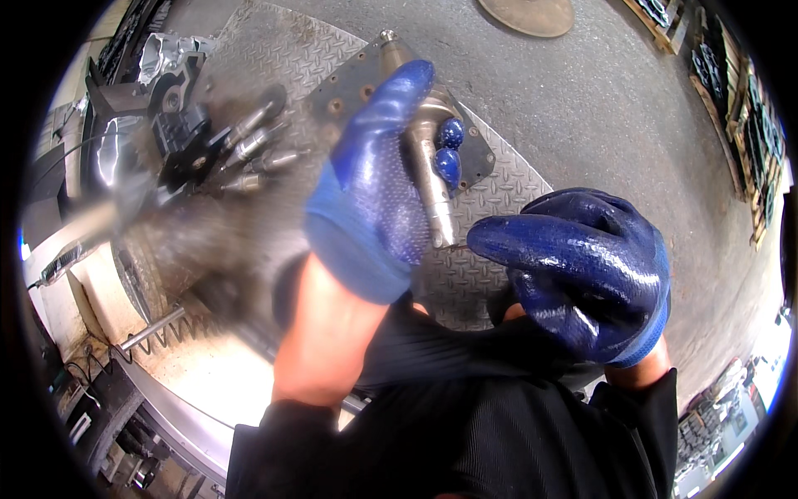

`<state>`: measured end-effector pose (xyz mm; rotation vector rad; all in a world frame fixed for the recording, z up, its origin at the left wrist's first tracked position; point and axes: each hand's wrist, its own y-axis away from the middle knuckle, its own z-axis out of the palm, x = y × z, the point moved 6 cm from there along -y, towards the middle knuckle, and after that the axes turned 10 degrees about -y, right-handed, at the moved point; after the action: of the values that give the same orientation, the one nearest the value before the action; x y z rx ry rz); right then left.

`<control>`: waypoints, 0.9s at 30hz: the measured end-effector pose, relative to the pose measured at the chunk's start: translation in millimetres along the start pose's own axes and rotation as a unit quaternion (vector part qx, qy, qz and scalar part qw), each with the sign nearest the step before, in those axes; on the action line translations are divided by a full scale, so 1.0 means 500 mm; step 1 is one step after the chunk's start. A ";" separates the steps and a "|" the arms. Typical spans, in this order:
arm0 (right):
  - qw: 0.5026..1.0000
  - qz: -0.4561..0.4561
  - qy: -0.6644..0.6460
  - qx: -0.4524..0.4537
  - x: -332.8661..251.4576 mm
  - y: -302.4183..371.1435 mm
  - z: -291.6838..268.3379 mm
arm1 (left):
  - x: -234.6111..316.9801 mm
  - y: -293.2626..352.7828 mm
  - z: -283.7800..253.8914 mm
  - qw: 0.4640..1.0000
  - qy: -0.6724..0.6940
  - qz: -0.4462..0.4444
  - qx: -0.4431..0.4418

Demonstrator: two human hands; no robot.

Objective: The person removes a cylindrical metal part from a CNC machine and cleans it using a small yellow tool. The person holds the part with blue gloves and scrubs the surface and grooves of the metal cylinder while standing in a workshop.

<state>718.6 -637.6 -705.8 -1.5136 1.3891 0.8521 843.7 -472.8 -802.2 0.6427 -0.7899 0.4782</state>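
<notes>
My left hand (pixel 374 166), in a blue coated glove, is closed round a stepped metal shaft (pixel 432 179). Its thumb lies along the near side and two fingertips show on the far side of the shaft. The shaft slants from a narrow tip at the top down to a bright, shiny lower end. Just right of that lower end is my right hand (pixel 573 270), in a glossy dark blue glove. Its fingers are curled together, apart from the shaft, and whatever they may hold is hidden.
Beneath the shaft lies a dark plate with holes (pixel 337 83) on a tread-plate surface (pixel 266 41). Several blurred metal shafts (pixel 249 145) and a black fixture (pixel 179 121) are at left. A coil spring (pixel 166 328) sits lower left. Loaded wooden pallets (pixel 731 125) stand at right; a round disc (pixel 532 12) is at the top.
</notes>
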 end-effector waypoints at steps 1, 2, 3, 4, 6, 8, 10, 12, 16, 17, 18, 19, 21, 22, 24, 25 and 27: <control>1.000 0.002 -0.001 0.009 -0.004 -0.003 0.000 | 0.003 -0.001 0.006 1.000 0.002 0.002 -0.004; 1.000 0.005 -0.002 0.017 -0.007 -0.005 0.000 | 0.006 -0.003 0.012 1.000 0.005 0.005 -0.009; 0.999 -0.003 0.011 0.031 -0.008 -0.006 0.002 | 0.011 -0.002 0.021 0.999 0.016 0.031 -0.024; 0.999 -0.006 0.018 0.031 -0.009 -0.006 0.003 | 0.013 -0.001 0.024 0.999 0.022 0.032 -0.021; 1.000 -0.008 0.023 0.018 -0.009 -0.010 0.004 | 0.012 0.003 0.022 1.000 0.028 0.010 0.004; 0.999 -0.021 0.042 0.000 -0.013 -0.011 0.007 | 0.012 0.004 0.025 0.998 0.057 0.015 -0.007; 0.997 -0.034 0.069 0.002 -0.010 0.000 0.016 | 0.008 0.005 0.031 0.991 0.102 0.062 -0.065; 0.997 -0.017 0.073 0.024 -0.001 0.018 0.022 | 0.004 0.003 0.032 0.983 0.125 0.089 -0.105; 0.996 -0.007 0.084 0.010 0.012 0.030 0.010 | 0.007 -0.002 0.034 0.979 0.144 0.086 -0.116; 0.996 -0.008 0.083 0.005 0.011 0.028 0.008 | 0.005 -0.002 0.032 0.985 0.131 0.066 -0.094; 0.997 -0.010 0.082 -0.001 0.009 0.026 0.007 | 0.009 0.006 0.028 0.995 0.092 0.024 -0.038; 0.997 -0.012 0.076 -0.009 0.003 0.016 0.005 | 0.009 0.007 0.025 0.997 0.071 0.022 -0.020; 0.997 -0.017 0.066 -0.020 -0.001 0.007 0.006 | 0.010 0.007 0.024 0.997 0.044 0.059 -0.021; 0.998 -0.019 0.062 -0.022 -0.003 0.005 0.007 | 0.016 0.009 0.026 0.995 0.054 0.079 -0.033; 0.998 -0.029 0.052 -0.017 -0.003 -0.001 0.011 | 0.030 0.014 0.032 0.990 0.089 0.096 -0.050; 0.998 -0.033 0.048 -0.008 0.005 -0.001 0.018 | 0.030 0.011 0.034 0.988 0.092 0.103 -0.066; 0.999 -0.018 0.026 0.005 0.007 -0.004 0.024 | 0.025 0.000 0.031 0.983 0.072 0.130 -0.105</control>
<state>722.1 -627.6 -713.3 -1.5583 1.3967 0.7879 843.6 -481.7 -784.2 0.3052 -0.7780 0.6611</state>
